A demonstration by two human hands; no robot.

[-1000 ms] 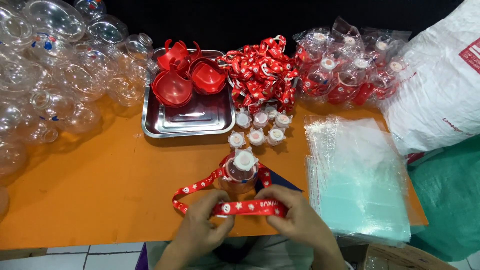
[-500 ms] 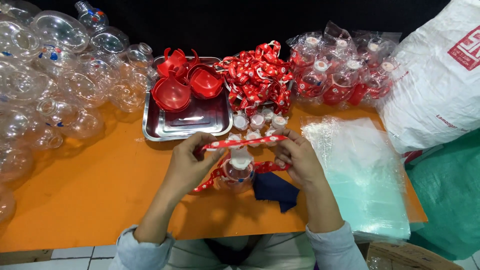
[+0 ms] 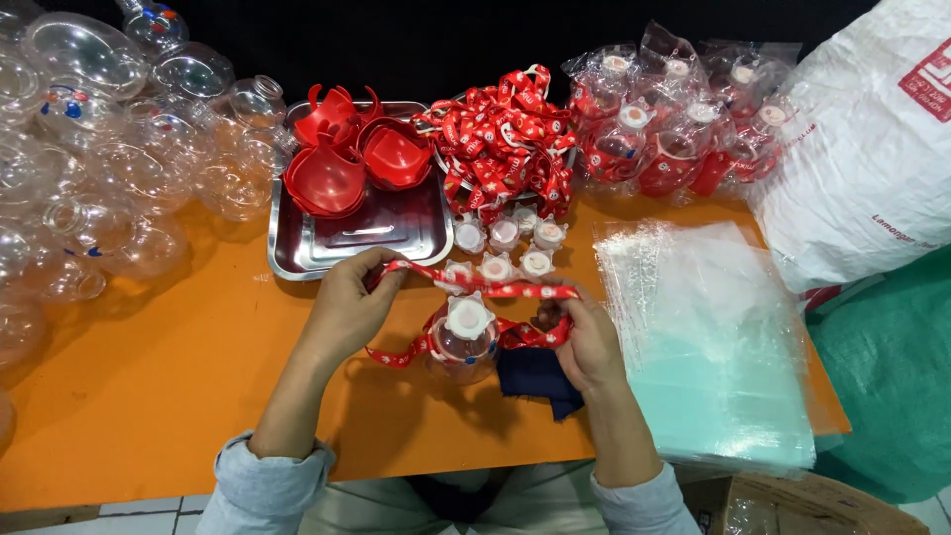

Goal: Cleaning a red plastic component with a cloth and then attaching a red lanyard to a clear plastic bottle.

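My left hand (image 3: 349,302) and my right hand (image 3: 584,337) pinch the two ends of a red printed strap (image 3: 485,285), stretched taut above the orange table (image 3: 149,396). Below the strap stands a clear round bottle with a white cap (image 3: 464,337); more of the strap loops around its neck. A dark blue cloth (image 3: 540,381) lies under my right hand.
A steel tray (image 3: 347,238) holds red cups (image 3: 337,168). Behind lie a heap of red straps (image 3: 500,139), several loose white caps (image 3: 505,248), bagged bottles (image 3: 674,129), clear empty bottles (image 3: 99,178) at left, a stack of clear bags (image 3: 713,347) and a white sack (image 3: 862,149) at right.
Both hands rose from the table's near edge and moved apart, lifting the strap over the capped bottle and pulling it tight. The view came closer.
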